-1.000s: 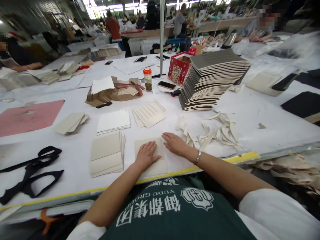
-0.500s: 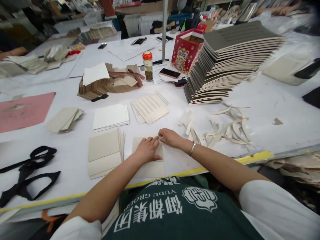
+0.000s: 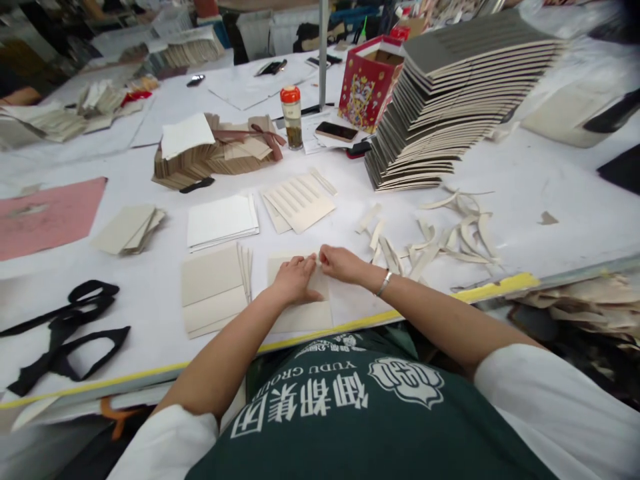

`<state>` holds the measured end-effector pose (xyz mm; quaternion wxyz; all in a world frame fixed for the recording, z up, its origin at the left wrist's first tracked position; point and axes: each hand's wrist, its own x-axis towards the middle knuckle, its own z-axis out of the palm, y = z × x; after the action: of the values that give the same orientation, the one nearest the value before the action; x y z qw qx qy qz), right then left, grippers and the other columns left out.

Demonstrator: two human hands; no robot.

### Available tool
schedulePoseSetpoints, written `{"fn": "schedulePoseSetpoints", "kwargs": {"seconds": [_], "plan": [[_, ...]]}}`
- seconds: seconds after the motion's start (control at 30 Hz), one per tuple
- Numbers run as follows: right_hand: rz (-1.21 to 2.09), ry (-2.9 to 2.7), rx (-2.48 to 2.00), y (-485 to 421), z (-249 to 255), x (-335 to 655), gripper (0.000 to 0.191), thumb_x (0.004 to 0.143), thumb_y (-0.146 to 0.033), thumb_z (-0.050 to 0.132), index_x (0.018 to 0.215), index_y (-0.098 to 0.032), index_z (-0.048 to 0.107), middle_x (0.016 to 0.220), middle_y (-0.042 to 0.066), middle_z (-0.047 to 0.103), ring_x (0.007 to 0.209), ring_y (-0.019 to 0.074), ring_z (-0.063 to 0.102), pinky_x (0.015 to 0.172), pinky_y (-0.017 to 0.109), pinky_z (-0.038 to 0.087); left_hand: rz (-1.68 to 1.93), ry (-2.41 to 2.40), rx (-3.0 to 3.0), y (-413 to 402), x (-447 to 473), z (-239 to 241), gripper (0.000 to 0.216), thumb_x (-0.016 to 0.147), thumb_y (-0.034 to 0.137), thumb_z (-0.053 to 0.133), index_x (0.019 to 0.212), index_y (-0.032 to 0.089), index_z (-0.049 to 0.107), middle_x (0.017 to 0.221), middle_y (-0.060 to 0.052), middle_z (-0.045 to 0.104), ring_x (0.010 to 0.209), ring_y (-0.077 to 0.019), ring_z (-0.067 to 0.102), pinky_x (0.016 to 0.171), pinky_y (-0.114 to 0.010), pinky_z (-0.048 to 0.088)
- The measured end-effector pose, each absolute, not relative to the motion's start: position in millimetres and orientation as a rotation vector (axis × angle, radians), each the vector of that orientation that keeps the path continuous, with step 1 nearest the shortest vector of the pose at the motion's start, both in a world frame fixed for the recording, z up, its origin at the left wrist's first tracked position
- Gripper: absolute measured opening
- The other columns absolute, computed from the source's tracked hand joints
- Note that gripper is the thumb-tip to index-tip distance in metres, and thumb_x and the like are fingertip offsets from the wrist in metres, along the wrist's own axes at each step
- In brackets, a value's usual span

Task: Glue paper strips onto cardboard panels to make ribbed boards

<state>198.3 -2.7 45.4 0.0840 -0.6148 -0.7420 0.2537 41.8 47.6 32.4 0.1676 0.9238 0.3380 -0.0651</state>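
Note:
A flat cream panel [image 3: 303, 320] with a fold line across it lies before me near the table's front edge. My left hand [image 3: 296, 279] rests flat on it, fingers stretched and thumb spread. At the panel's upper right edge, my right hand [image 3: 343, 265] is closed in a pinch beside the left fingertips; whatever sits between those fingers is hidden. Left of the panel is a small stack of similar cream panels [image 3: 213, 273]. Beyond them are a white stack of sheets [image 3: 223, 220] and cream pieces with stepped slots [image 3: 303, 203].
Loose cream strips [image 3: 430, 247] are scattered to the right. A tall leaning stack of grey-topped panels [image 3: 465, 100] stands behind them. Black scissors [image 3: 65, 333] lie left. Further back are a jar [image 3: 291, 119], a phone [image 3: 337, 131], a red box [image 3: 367, 83] and a metal post [image 3: 323, 53].
The view has tilted slightly, so the table appears higher. My right hand has turned a little at the panel's edge, its fingers more curled. The left hand stays flat on the panel.

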Motion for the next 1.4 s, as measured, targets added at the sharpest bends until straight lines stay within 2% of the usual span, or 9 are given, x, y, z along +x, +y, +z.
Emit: {"fn": "schedulePoseSetpoints", "kwargs": {"seconds": [0.1, 0.17, 0.3, 0.43, 0.53, 0.7, 0.9, 1.17, 1.4], "plan": [[1.260, -2.401, -1.336, -62, 67, 188, 0.009, 0.072, -0.014, 0.048, 0.079, -0.017, 0.053, 0.070, 0.001, 0.060, 0.059, 0.0104, 0.050, 0.054, 0.020, 0.035, -0.112, 0.985, 2.594, 44, 36, 24, 0.092, 0.058, 0.052, 0.065, 0.133, 0.017, 0.024, 0.125, -0.012, 0.047, 0.118, -0.0312, 0.034, 0.092, -0.044, 0.032], [1.320, -2.282, -1.369, -86, 82, 197, 0.008, 0.073, -0.017, 0.048, 0.080, -0.018, 0.052, 0.069, -0.001, 0.058, 0.057, 0.0093, 0.049, 0.052, 0.019, 0.036, -0.012, 0.953, 2.612, 39, 30, 14, 0.084, 0.062, 0.053, 0.063, 0.131, 0.018, 0.030, 0.129, -0.010, 0.045, 0.121, -0.0290, 0.032, 0.096, -0.042, 0.030], [0.856, -1.936, -1.821, -57, 102, 263, 0.009, 0.075, -0.022, 0.046, 0.081, -0.018, 0.051, 0.067, 0.000, 0.057, 0.058, 0.0109, 0.050, 0.054, 0.022, 0.039, 0.134, 0.953, 2.671, 28, 22, -4, 0.059, 0.074, 0.050, 0.054, 0.123, 0.018, 0.042, 0.135, -0.008, 0.038, 0.125, -0.0252, 0.029, 0.104, -0.040, 0.021], [0.459, -1.847, -2.263, 6, 96, 322, 0.014, 0.071, -0.015, 0.049, 0.084, -0.016, 0.054, 0.078, 0.008, 0.060, 0.069, 0.0172, 0.055, 0.061, 0.028, 0.043, 0.114, 0.964, 2.692, 23, 21, -6, 0.059, 0.075, 0.051, 0.052, 0.123, 0.016, 0.044, 0.134, -0.008, 0.039, 0.125, -0.0257, 0.030, 0.104, -0.040, 0.020], [0.257, -1.971, -2.360, 30, 81, 305, 0.018, 0.072, -0.013, 0.049, 0.089, -0.014, 0.056, 0.093, 0.014, 0.060, 0.082, 0.0217, 0.057, 0.067, 0.030, 0.043, 0.082, 0.956, 2.688, 26, 23, 2, 0.050, 0.078, 0.044, 0.051, 0.121, 0.019, 0.045, 0.134, -0.006, 0.040, 0.124, -0.0252, 0.032, 0.102, -0.040, 0.025], [0.967, -1.918, -2.071, 45, 47, 221, 0.017, 0.080, -0.027, 0.044, 0.078, -0.014, 0.056, 0.068, 0.005, 0.064, 0.052, 0.0108, 0.059, 0.050, 0.020, 0.044, 0.080, 1.111, 2.574, 46, 39, 18, 0.021, 0.081, 0.020, 0.045, 0.099, 0.019, 0.057, 0.120, -0.006, 0.054, 0.106, -0.0223, 0.049, 0.088, -0.037, 0.038], [1.496, -1.526, -2.079, 64, 24, 199, 0.017, 0.074, -0.021, 0.051, 0.059, -0.013, 0.054, 0.056, 0.006, 0.063, 0.046, 0.0116, 0.059, 0.041, 0.018, 0.045, 0.083, 1.227, 2.374, 82, 61, 25, 0.025, 0.071, 0.008, 0.047, 0.094, 0.017, 0.053, 0.090, -0.005, 0.063, 0.083, -0.0178, 0.057, 0.073, -0.028, 0.043], [1.616, -1.346, -2.108, 71, 22, 201, 0.011, 0.066, -0.018, 0.059, 0.058, -0.012, 0.056, 0.055, 0.007, 0.064, 0.043, 0.0134, 0.059, 0.040, 0.021, 0.048, -0.040, 1.096, 2.279, 110, 71, 24, 0.035, 0.066, 0.007, 0.052, 0.099, 0.018, 0.050, 0.070, 0.001, 0.063, 0.068, -0.0156, 0.058, 0.064, -0.025, 0.042], [1.541, -1.451, -2.064, 64, 18, 199, 0.013, 0.067, -0.019, 0.053, 0.057, -0.012, 0.057, 0.062, 0.009, 0.066, 0.048, 0.0126, 0.060, 0.043, 0.018, 0.045, 0.290, 1.002, 2.396, 69, 38, 13, 0.032, 0.076, 0.015, 0.048, 0.108, 0.016, 0.044, 0.094, -0.006, 0.061, 0.089, -0.0165, 0.056, 0.079, -0.030, 0.045]]}}
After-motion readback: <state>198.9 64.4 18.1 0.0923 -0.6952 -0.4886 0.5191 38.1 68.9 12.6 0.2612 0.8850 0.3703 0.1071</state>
